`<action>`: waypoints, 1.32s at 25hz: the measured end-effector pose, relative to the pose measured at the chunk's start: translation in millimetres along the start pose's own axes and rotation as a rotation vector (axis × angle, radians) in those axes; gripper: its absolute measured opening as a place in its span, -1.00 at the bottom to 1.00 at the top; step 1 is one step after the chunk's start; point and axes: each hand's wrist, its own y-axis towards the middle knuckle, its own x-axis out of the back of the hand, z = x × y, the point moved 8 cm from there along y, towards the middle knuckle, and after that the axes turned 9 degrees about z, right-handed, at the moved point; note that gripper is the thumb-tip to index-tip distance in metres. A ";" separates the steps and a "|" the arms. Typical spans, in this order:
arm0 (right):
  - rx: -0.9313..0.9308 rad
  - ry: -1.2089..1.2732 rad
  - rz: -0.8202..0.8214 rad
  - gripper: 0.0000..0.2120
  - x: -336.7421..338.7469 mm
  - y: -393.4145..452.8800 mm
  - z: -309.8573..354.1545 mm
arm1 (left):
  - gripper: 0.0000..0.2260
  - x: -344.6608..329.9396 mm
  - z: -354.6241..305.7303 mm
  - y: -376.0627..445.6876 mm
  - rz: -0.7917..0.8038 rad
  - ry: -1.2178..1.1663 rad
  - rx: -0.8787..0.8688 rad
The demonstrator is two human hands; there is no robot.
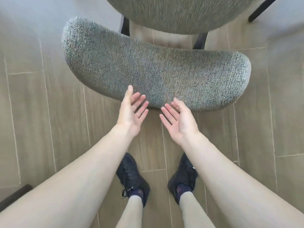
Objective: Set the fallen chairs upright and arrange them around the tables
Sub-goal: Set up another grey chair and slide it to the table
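One grey fabric chair (156, 74) stands upright on its dark legs on the wood-look floor (32, 112), its curved backrest just ahead of a person's two hands, left hand (131, 111) and right hand (177, 119), both spread and empty, seemingly poised to steer it, two dark shoes (131, 178) planted behind.

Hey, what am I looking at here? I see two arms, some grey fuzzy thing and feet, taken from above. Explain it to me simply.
There is no machine here. A camera worn on a person's head looks down at their own arms. The grey fuzzy shape is the curved chair backrest, with the chair seat beyond it. The left hand and right hand are open, palms up, close to the backrest's near edge; neither grips anything. Below are two black shoes on a wood-plank floor.
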 end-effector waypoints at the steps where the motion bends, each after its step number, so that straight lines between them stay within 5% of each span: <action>1: -0.009 -0.007 0.000 -0.78 10.7 23.7 -11.7 | -0.61 7.0 15.8 22.7 -0.002 -0.016 0.003; 10: -0.089 -0.055 -0.052 -0.51 66.2 162.3 -71.5 | -0.49 64.1 76.0 157.5 -0.129 -0.053 -0.030; 19: 0.073 0.281 -0.153 -0.02 73.0 227.0 -61.1 | -0.26 77.1 68.6 226.8 -0.180 -0.105 -0.129; 24: 0.050 0.232 -0.156 -0.07 82.4 213.8 -45.2 | -0.50 83.2 58.1 217.5 -0.103 -0.119 -0.074; 33: 0.045 0.057 -0.268 -0.11 107.1 82.9 17.9 | -0.39 28.1 72.2 94.0 -0.056 -0.067 0.076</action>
